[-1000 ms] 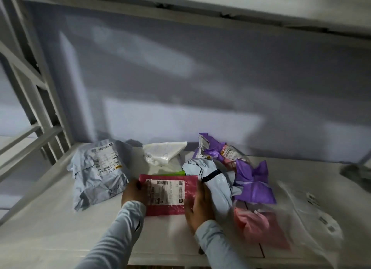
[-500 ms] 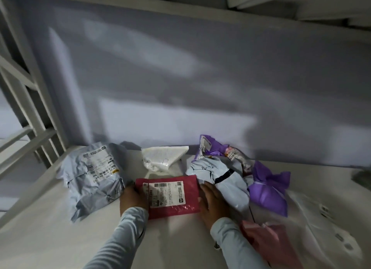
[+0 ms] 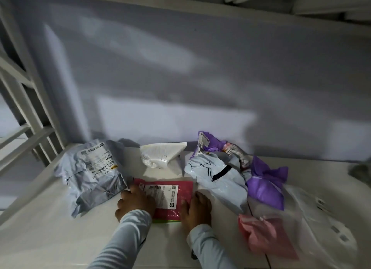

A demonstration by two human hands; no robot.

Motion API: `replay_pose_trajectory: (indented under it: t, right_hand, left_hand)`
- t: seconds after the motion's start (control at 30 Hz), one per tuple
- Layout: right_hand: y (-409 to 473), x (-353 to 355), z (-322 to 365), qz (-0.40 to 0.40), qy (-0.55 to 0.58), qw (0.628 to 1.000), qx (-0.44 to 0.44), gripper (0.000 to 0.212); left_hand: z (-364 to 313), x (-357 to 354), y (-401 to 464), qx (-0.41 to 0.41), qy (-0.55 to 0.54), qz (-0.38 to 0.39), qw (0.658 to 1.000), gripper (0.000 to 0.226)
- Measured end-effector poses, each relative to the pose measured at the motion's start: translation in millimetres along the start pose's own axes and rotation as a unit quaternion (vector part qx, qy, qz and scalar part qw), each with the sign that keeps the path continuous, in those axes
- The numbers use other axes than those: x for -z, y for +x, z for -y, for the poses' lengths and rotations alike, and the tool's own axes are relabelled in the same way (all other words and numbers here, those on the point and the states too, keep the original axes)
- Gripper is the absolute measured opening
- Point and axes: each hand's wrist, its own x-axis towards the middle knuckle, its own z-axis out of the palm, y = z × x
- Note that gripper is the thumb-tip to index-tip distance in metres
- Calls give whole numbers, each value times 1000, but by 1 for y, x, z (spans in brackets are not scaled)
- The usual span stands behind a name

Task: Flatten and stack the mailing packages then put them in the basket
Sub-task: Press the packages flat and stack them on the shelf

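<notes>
A flat red mailing package with a white label lies on the white table, with a green edge showing under its near side. My left hand presses on its left end. My right hand lies flat on its right end. A crumpled grey package sits to the left. Behind lies a white package. To the right are a pale blue package, a purple package, a pink package and a clear plastic bag. No basket is in view.
A grey wall rises right behind the table. A white metal frame stands at the left edge. A shelf runs overhead. A dark object is just visible at the far right.
The red package has come nearer to me and a green edge now shows under it. Both hands have slid inward over its ends. The view has shifted a little.
</notes>
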Motion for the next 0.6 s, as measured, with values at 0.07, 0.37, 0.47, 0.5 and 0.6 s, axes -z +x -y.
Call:
replay_pose_trajectory:
  t: [0.07, 0.37, 0.47, 0.5, 0.6]
  right_hand:
    - [-12, 2, 2, 16, -16, 1000, -19, 51]
    - [-48, 76, -36, -222, -148, 963, 31, 45]
    - [-64, 103, -70, -178, -185, 958, -128, 72]
    - [-69, 109, -80, -119, -191, 956, -187, 83]
    - [-74, 109, -98, 16, -162, 955, -249, 96]
  left_hand:
    - [4, 2, -4, -4, 18, -2, 1000, 54]
    - [9, 0, -38, -112, 86, -82, 987, 69]
    - [-3, -7, -62, -169, 106, -73, 977, 61]
    - [-9, -10, -71, -181, 107, -67, 975, 58]
    - [-20, -25, -92, -237, 86, -64, 966, 49]
